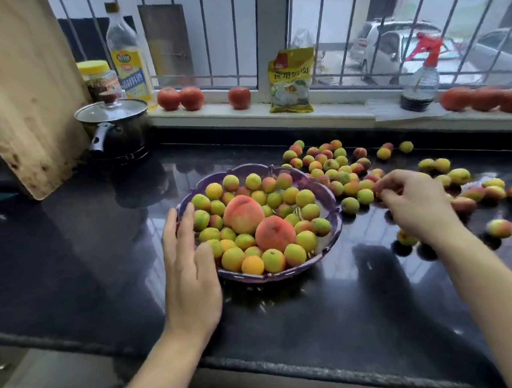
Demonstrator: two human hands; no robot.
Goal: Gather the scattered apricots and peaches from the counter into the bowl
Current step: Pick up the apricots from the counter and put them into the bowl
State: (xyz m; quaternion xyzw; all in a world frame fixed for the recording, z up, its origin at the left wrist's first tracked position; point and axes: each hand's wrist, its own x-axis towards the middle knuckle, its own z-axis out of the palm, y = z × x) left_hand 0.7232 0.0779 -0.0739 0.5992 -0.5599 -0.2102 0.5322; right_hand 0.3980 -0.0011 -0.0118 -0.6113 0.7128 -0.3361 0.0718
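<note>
Centre frame, the flat left hand (190, 275) touches the scalloped purple bowl (327, 196); the right hand (415, 200) pinches a small apricot (380, 195) on the glossy black worktop (98, 256).

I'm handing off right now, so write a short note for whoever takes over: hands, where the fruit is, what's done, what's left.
Left hand: open, fingers straight, resting against the near-left rim of the purple bowl.
Right hand: fingers curled over the scattered apricots right of the bowl, apparently pinching a small one; the grip itself is partly hidden.
Done: the bowl holds many apricots and two peaches, piled in the middle.
Left: dozens of small fruit remain on the black counter, from the bowl's right rim out to the right edge of view.
</note>
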